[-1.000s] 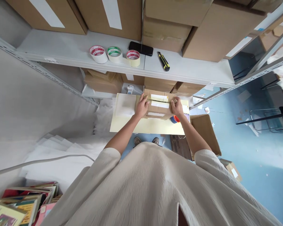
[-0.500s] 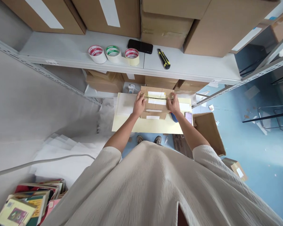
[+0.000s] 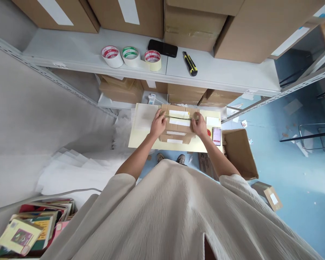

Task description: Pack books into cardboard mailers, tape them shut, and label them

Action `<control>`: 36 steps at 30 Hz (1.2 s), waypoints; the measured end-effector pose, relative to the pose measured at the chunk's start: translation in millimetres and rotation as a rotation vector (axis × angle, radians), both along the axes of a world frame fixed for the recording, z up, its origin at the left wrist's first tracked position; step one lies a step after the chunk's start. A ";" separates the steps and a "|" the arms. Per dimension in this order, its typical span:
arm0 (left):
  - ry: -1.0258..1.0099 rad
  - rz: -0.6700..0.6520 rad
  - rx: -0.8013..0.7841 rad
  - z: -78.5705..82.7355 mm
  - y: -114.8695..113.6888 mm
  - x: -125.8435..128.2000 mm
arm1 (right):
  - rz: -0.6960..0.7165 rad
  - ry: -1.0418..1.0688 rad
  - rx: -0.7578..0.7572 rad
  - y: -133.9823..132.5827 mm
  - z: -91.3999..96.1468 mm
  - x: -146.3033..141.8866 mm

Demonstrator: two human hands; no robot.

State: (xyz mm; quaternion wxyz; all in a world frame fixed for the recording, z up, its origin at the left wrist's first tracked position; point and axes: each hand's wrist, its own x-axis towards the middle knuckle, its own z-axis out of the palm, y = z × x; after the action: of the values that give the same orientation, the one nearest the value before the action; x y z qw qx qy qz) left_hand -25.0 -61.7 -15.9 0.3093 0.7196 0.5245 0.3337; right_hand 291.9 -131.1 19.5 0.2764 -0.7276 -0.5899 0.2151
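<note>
A brown cardboard box with several white paper strips sits on the pale yellow tabletop. A dark line, which looks like a seam between its flaps, runs across its top. My left hand grips the box at its left end, fingers curled over the edge. At the right end my right hand is closed on the box in the same way. Something clear, perhaps tape, shows by the right fingers. Beside my right wrist lie a small red ring-shaped item and a phone with a lit screen.
A shelf above the table carries tape rolls, a black phone, a yellow-black utility knife and large boxes. An open carton stands to the right. Books are stacked at lower left.
The box has shifted slightly toward me and tilted a little, with both hands staying on its ends. A blue item by my right wrist is now out of sight, and the red ring shows.
</note>
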 end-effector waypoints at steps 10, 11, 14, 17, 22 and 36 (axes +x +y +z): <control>0.065 -0.005 -0.167 -13.0 -38.0 2.6 | 0.028 0.010 -0.098 -12.6 -27.7 -10.6; 0.097 0.010 -0.161 -10.9 -42.0 4.7 | 0.038 0.007 -0.085 -13.8 -30.8 -11.9; 0.235 -0.017 -0.096 0.0 -53.0 17.3 | 0.055 0.005 -0.076 -16.2 -37.0 -15.1; 0.333 -0.163 -0.055 11.6 -61.6 36.7 | 0.031 0.059 -0.082 -15.9 -39.4 -14.3; 0.416 -0.194 -0.087 19.1 -68.1 57.1 | -0.136 0.132 -0.154 -25.7 -45.1 9.4; 0.487 -0.170 -0.100 18.9 -63.7 57.9 | -0.274 -0.159 -0.604 -55.7 -84.2 68.6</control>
State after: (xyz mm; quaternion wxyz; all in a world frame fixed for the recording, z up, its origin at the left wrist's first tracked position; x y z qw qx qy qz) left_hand 32.9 -125.4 3.0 0.2361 0.8041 0.5368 0.0973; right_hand 360.5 -186.8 -64.7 0.0279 -0.8635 -0.4161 0.2837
